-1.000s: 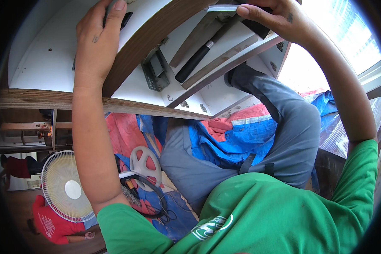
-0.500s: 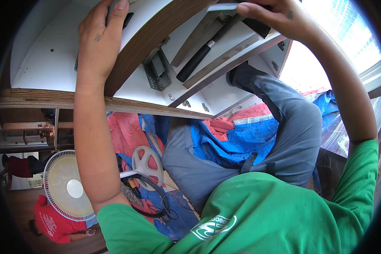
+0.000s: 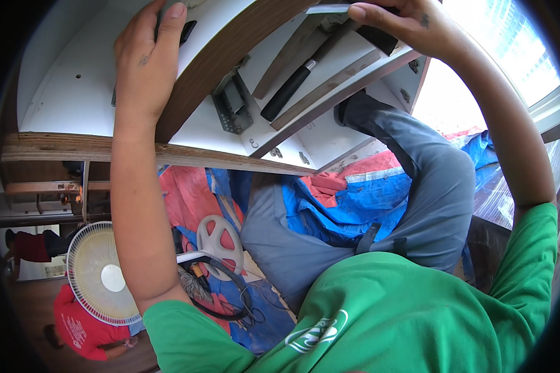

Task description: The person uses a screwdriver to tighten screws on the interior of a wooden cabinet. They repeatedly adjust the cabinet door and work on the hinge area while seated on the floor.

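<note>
My left hand (image 3: 144, 68) is closed over a dark object (image 3: 188, 31) at the white cabinet panel (image 3: 62, 87). Its thumb lies along that object, most of which the hand covers. At the top right, my right hand (image 3: 410, 23) has its thumb at the end of a thin pale strip (image 3: 327, 9); its other fingers bend beyond the upper edge, so what they grip cannot be made out. A dark block-like piece (image 3: 379, 40) shows just below this hand. Between the hands, a long tool with a black handle (image 3: 286, 93) and a metal collar rests inside the cabinet compartment.
A brown curved-looking board (image 3: 221, 59) divides the compartments. Beside it sits a grey metal bracket (image 3: 233, 102). My bent leg (image 3: 429, 161) reaches under the cabinet, above blue and red tarpaulin (image 3: 330, 211). A fan (image 3: 109, 267), coiled cable (image 3: 246, 298) and a person in red (image 3: 84, 323) are at left.
</note>
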A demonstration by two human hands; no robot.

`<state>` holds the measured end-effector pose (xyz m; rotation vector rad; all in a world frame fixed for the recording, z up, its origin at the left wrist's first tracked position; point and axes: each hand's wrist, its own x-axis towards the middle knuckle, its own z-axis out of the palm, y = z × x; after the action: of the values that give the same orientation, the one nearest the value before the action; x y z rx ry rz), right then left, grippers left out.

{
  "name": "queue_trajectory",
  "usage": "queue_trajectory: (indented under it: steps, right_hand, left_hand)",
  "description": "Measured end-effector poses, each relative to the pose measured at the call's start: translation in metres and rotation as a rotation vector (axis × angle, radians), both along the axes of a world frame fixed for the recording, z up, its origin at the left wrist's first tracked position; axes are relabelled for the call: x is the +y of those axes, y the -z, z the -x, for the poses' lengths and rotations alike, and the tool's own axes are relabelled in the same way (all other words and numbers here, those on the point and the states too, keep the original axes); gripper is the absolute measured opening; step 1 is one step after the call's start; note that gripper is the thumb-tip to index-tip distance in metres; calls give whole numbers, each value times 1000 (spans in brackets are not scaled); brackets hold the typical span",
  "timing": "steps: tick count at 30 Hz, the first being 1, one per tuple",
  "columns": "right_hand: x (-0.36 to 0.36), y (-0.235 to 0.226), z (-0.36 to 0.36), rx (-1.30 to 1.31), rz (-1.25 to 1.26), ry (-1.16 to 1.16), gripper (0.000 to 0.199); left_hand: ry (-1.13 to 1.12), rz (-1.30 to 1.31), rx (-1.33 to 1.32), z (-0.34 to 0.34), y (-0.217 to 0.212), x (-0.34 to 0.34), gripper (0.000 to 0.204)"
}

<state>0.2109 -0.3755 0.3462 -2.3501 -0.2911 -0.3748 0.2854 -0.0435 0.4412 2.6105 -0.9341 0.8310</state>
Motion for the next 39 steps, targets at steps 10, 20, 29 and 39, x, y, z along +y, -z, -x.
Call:
queue_trajectory:
  steps: [10,20,29,39]
  right_hand:
    - [0,2,0,-13,-6,3,63]
    - [5,-3,2,-12,74,22,64]
    - [10,0,2,-2,101,41,64]
    - [17,-2,2,-110,77,-57,59]
  left_hand:
    - [-30,-25,-33,-1,0,1,59]
    - [-61,-34,-33,0,0,0,58]
    - [-71,1,-14,1,1,-1,60]
    - [-76,-10,-13,1,0,-1,60]
